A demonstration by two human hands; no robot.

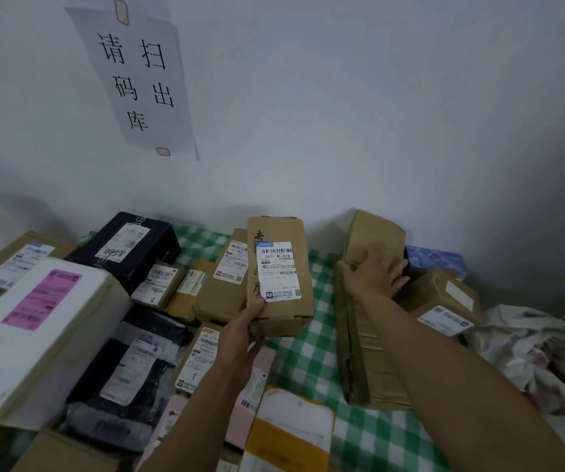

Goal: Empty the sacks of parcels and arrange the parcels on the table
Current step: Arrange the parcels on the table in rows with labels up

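Observation:
My left hand (240,332) grips the lower left corner of a brown cardboard parcel (274,233) with a white label, held upright above the green checked tablecloth (311,356). My right hand (374,275) lies with fingers spread on a brown box (376,233) leaning at the wall, over a large flat taped carton (369,362). Whether it grips the box is unclear. Many other parcels cover the left of the table. A crumpled white sack (526,349) lies at the right.
On the left lie a white foam box with a pink label (36,321), a black box (128,250), dark bagged parcels (128,369) and small brown cartons (219,287). A yellow envelope (291,434) sits at the front. A blue packet (437,260) and labelled box (444,301) are at the right. A paper sign (141,80) hangs on the wall.

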